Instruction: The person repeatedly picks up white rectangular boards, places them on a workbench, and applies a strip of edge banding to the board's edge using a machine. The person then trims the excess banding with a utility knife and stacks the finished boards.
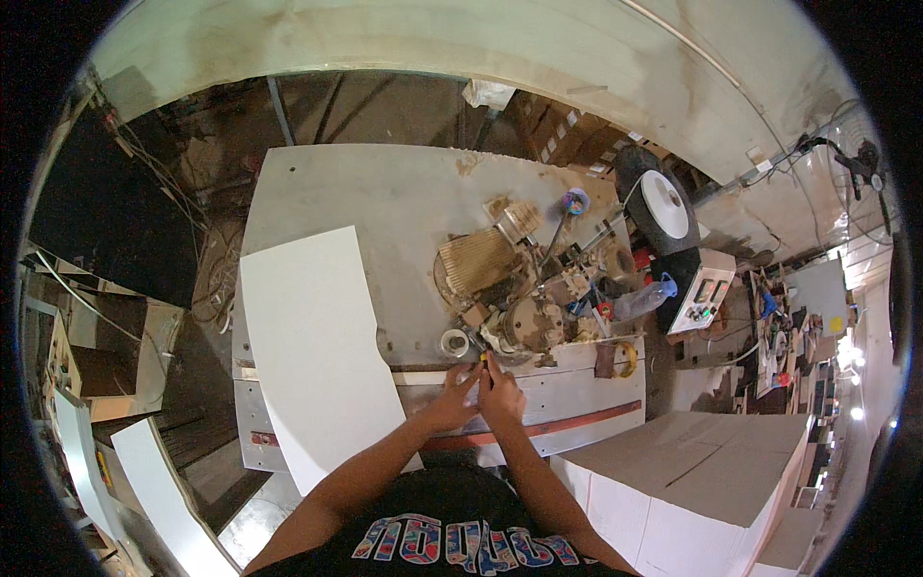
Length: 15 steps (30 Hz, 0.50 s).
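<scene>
My left hand (454, 401) and my right hand (502, 393) are close together at the front of a dusty metal machine (532, 325). The right fingers are closed on a small dark tool with a yellow part (485, 360), its kind too small to tell. My left fingers bend inward beside it; whether they hold anything is hidden. A round metal cup-like part (454, 343) stands just beyond my left hand. A large white panel (327, 346) with one wavy edge lies on the grey table to the left.
The machine's ribbed motor (478, 262) and a clear plastic bottle (642, 299) are beyond my hands. A yellow tape roll (628, 361) is at right, near a control box (703, 291) and a white reel (664, 205). Stacked boards (687, 462) stand at near right.
</scene>
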Each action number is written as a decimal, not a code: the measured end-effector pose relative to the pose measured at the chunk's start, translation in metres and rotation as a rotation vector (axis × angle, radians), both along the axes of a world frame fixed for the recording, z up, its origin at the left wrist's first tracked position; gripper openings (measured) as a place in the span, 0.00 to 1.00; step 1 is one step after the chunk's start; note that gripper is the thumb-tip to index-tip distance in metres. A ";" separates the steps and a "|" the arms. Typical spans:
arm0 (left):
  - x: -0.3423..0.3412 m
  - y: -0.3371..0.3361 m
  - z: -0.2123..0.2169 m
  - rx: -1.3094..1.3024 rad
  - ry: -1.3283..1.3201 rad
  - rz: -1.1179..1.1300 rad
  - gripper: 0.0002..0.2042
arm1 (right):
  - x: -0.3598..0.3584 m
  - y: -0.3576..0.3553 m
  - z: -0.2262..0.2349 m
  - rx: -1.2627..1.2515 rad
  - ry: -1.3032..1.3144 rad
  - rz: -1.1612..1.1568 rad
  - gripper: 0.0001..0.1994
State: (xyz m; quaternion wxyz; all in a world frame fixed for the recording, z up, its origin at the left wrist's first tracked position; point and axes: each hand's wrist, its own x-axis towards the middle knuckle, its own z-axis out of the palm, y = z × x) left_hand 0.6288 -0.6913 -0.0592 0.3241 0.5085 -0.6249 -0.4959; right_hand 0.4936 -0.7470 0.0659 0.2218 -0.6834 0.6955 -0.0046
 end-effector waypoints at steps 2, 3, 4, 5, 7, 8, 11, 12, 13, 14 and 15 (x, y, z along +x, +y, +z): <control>0.002 0.002 0.005 0.069 -0.046 -0.024 0.55 | 0.000 0.003 0.004 -0.016 0.001 0.010 0.27; 0.002 0.002 0.007 0.064 0.002 -0.014 0.56 | -0.001 0.004 0.005 -0.024 -0.004 0.018 0.27; 0.002 0.003 0.010 0.093 0.043 -0.014 0.56 | -0.002 0.005 0.005 -0.022 0.006 0.021 0.27; 0.002 0.004 0.011 0.166 0.075 -0.017 0.56 | -0.003 0.006 0.004 -0.029 0.008 0.032 0.27; 0.002 0.006 0.012 0.119 0.075 -0.015 0.56 | -0.005 0.007 0.000 -0.022 0.040 0.045 0.27; 0.001 0.006 0.011 0.151 0.073 -0.010 0.56 | -0.005 0.008 -0.003 -0.042 0.043 0.046 0.27; -0.002 0.007 0.004 0.143 0.094 0.000 0.56 | -0.005 0.010 -0.016 -0.106 0.029 0.049 0.26; -0.004 0.007 0.001 0.045 0.069 0.008 0.56 | -0.005 0.010 -0.021 -0.129 0.009 0.047 0.26; -0.005 0.006 -0.002 -0.006 0.032 0.008 0.56 | -0.004 0.010 -0.025 -0.141 0.001 0.032 0.26; -0.006 0.006 -0.005 -0.058 -0.007 0.008 0.55 | -0.004 0.010 -0.029 -0.151 -0.020 0.032 0.27; -0.006 0.005 -0.007 -0.097 -0.028 0.018 0.58 | -0.003 0.011 -0.032 -0.149 -0.029 0.019 0.27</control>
